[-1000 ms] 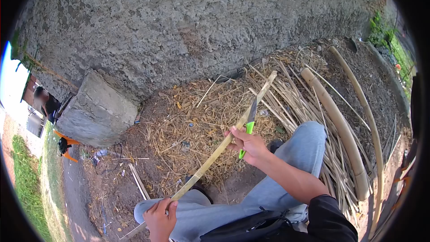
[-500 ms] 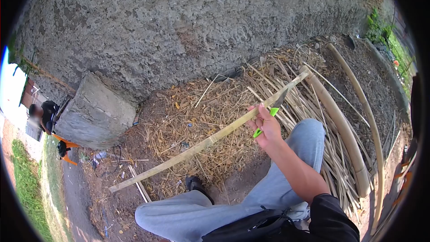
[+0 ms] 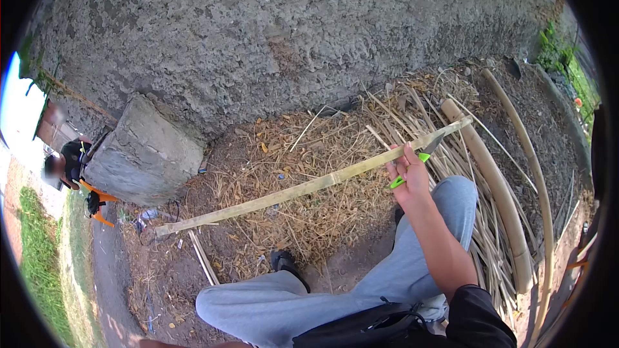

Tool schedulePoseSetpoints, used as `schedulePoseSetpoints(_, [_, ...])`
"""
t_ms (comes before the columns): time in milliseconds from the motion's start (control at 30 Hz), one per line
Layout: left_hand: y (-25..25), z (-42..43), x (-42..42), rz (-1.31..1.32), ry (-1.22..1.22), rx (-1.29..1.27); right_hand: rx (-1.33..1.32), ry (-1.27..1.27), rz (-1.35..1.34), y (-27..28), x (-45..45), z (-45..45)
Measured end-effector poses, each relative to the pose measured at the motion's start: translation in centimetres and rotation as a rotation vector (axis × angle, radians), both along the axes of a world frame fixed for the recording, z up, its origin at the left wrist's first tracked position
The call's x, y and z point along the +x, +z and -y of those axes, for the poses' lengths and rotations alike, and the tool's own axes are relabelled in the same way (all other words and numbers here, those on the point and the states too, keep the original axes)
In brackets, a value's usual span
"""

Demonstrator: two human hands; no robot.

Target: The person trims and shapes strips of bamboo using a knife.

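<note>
My right hand [image 3: 411,173] is closed around a long, pale bamboo strip [image 3: 284,198] and a knife with a bright green handle [image 3: 399,182]. The knife's dark blade [image 3: 436,142] points up and right, lying close beside the strip. Held at a slant, the strip runs from the lower left up to the right, its right end passing over a thick bamboo pole [image 3: 493,167]. A sliver of skin shows at the bottom left edge, perhaps my left arm; the left hand itself is out of sight.
Many thin bamboo strips [image 3: 488,245] lie by my right knee, near a long curved pole [image 3: 530,154]. Shavings and dry leaves [image 3: 322,219] cover the ground. Beyond are a rough wall [image 3: 309,38], a concrete block [image 3: 145,154] and a person [image 3: 72,158] at far left.
My right hand has moved right and slightly up with the bamboo strip and knife. The strip's left end has risen, so it lies flatter. A sliver of skin has appeared at the bottom edge.
</note>
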State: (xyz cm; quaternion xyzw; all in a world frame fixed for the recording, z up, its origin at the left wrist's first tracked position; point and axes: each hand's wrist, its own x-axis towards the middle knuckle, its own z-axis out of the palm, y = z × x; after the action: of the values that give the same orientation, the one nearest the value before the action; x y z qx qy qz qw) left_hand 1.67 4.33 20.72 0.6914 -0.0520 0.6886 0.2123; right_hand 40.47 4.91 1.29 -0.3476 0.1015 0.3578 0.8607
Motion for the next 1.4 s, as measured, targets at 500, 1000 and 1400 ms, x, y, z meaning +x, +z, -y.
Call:
schedulePoseSetpoints(500, [-17.8, -15.4, 3.6, -0.881, 0.848, -0.301, -0.052, -0.101, 0.131, -2.0, 4.0, 1.7])
schedulePoseSetpoints(1000, [-17.4, -17.2, -0.4, -0.796, 1.049, -0.509, -0.055, -0.166, 0.140, -2.7, 6.4, 3.6])
schedulePoseSetpoints(1400, [-18.5, -18.1, -1.2, -0.873, 0.990, -0.539, -0.063, -0.171, 0.125, -2.3, 6.4, 4.0])
